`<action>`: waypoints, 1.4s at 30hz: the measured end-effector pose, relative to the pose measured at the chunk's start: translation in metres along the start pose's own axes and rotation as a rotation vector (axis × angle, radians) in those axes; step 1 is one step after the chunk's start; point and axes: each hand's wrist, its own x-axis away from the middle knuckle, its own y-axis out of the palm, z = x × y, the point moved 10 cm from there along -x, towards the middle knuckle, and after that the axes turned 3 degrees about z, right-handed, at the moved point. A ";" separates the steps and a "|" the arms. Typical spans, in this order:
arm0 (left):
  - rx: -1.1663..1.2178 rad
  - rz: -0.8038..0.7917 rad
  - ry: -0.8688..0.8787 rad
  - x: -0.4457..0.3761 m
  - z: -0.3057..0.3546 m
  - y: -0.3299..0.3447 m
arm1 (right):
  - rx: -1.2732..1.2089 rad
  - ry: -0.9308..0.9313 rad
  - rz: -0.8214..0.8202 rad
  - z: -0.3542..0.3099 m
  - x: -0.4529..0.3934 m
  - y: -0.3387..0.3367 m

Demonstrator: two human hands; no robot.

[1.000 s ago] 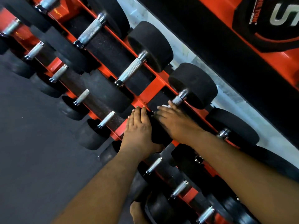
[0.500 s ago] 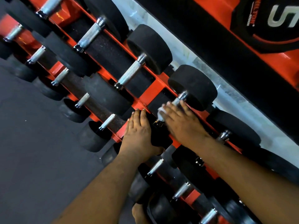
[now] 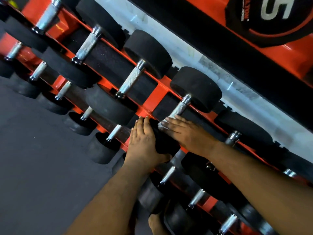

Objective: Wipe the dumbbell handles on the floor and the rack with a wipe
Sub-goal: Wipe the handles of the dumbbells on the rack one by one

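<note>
Right hand [image 3: 188, 133] lies flat, fingers straight, pressing white wipe [image 3: 166, 122] onto near end of knurled dumbbell handle [image 3: 179, 108]. Handle's long axis runs from fingertips up-right toward far black head [image 3: 196, 89]; bare steel lies that way. Left hand [image 3: 144, 141] rests flat on near head [image 3: 162, 139], fingers straight, steadying. Red rack [image 3: 152, 97] rail just beside; neighbour dumbbell [image 3: 132, 80] left, apart. Nothing blocks stroke.

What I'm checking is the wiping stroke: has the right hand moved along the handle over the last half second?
Yes. The right hand with the wipe slid back down the handle, away from the far black head.
</note>
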 end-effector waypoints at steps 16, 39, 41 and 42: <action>-0.050 -0.056 -0.023 0.000 0.002 0.001 | -0.179 0.611 0.145 0.037 0.008 0.008; -0.002 -0.026 0.069 -0.004 -0.005 0.010 | -2.179 1.473 0.821 0.064 0.014 0.067; -0.001 -0.026 0.074 -0.004 -0.005 0.011 | -2.074 1.510 0.776 0.065 0.020 0.065; 0.000 -0.026 0.076 -0.004 -0.005 0.011 | -1.970 1.568 0.637 0.055 0.024 0.067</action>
